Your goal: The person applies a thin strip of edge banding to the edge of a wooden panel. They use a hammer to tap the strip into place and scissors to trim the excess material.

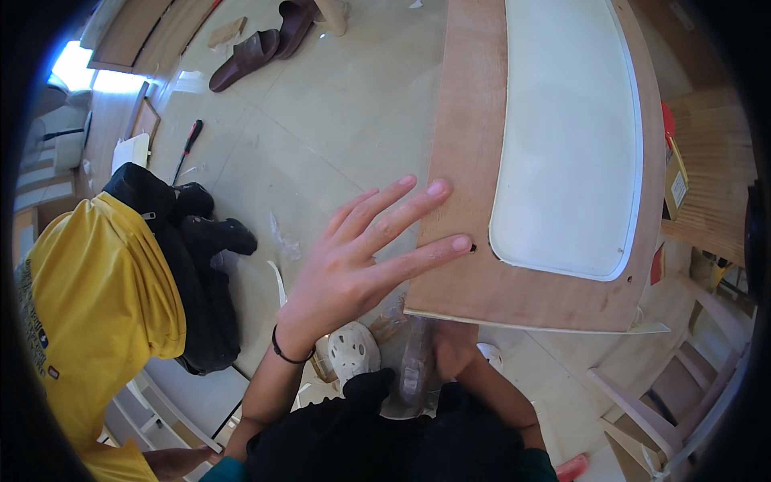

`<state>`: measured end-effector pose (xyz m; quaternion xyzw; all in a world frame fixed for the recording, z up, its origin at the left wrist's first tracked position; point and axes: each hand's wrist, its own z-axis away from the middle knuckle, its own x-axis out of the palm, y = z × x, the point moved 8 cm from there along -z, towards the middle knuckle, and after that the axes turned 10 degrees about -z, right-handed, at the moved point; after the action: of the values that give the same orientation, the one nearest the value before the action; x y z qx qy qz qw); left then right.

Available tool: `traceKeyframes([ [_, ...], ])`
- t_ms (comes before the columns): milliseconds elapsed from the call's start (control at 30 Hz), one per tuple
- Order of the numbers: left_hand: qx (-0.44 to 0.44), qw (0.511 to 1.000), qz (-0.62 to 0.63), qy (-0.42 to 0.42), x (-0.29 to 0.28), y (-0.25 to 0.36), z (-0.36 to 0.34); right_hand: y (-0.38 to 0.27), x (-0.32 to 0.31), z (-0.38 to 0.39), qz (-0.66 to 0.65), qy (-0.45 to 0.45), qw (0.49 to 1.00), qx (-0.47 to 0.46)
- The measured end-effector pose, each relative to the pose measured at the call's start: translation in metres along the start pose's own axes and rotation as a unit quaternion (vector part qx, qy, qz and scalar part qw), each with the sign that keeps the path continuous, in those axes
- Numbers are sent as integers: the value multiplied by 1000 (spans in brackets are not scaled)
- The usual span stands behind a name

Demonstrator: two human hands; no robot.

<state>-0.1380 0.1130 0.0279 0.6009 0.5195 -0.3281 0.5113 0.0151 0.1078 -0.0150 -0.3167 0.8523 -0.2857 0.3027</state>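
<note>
Left hand (353, 261) spread flat, fingertips on wooden board (470, 161), board running lengthwise away, right hand (454, 349) beneath near edge, grip hidden

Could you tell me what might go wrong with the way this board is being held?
The left hand rests only its fingertips on the wooden board's left edge, so the board could slide or tip. The right hand is under the board's near edge and could be pinched. A person in yellow crouches close by.

Pale tiled floor (337, 88), wooden chair (683, 402)
</note>
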Motion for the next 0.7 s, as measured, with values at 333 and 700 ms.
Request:
traceKeyframes([
  [333, 18, 997, 18, 70, 2, -2, 2, -4, 5, -2, 83, 6, 997, -8],
  [700, 21, 999, 0, 27, 5, -6, 5, 5, 8, 13, 24, -48, 998, 32],
])
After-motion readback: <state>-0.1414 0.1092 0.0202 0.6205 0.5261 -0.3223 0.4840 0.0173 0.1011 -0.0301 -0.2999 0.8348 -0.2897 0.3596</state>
